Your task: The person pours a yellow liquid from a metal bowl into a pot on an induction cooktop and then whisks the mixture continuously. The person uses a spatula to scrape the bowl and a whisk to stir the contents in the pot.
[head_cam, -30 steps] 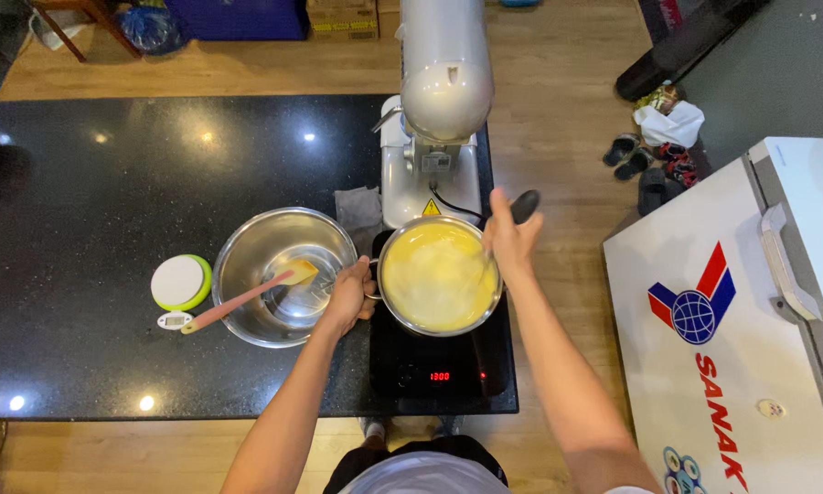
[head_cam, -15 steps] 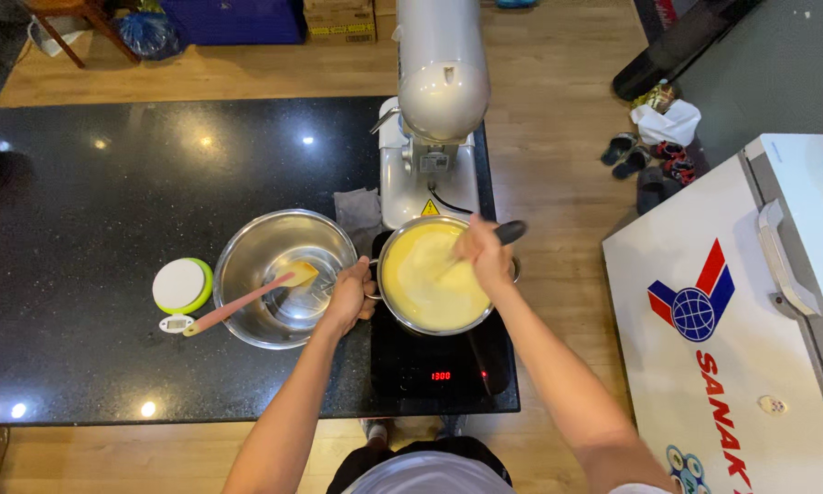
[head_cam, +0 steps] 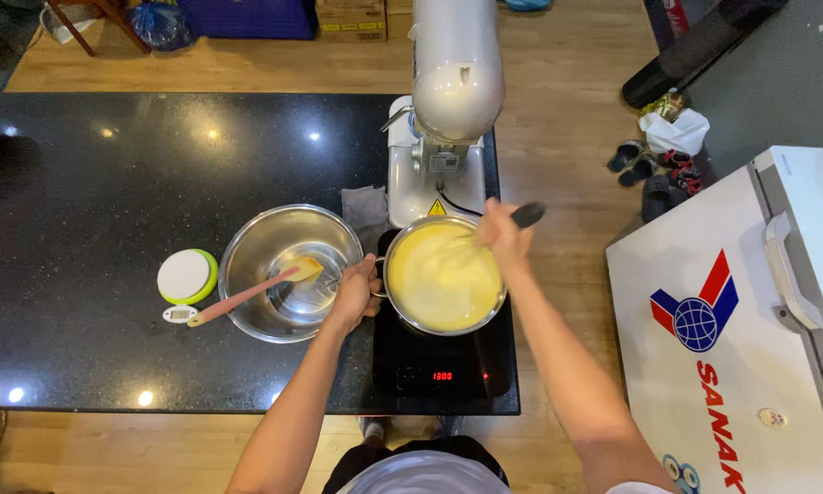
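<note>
On the black cooktop [head_cam: 448, 370] sits a round shiny metal pot [head_cam: 443, 277] of runny yellow mix, likely heavy and hot, so the left hand [head_cam: 355, 297] curls round its side handle while the right hand [head_cam: 503, 233] grips a black-handled whisk [head_cam: 526, 216].

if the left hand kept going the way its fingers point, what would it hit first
Already there: the left hand points right at the pot of yellow mixture on the black cooktop, gripping its side handle, so it would meet the pot wall.
</note>
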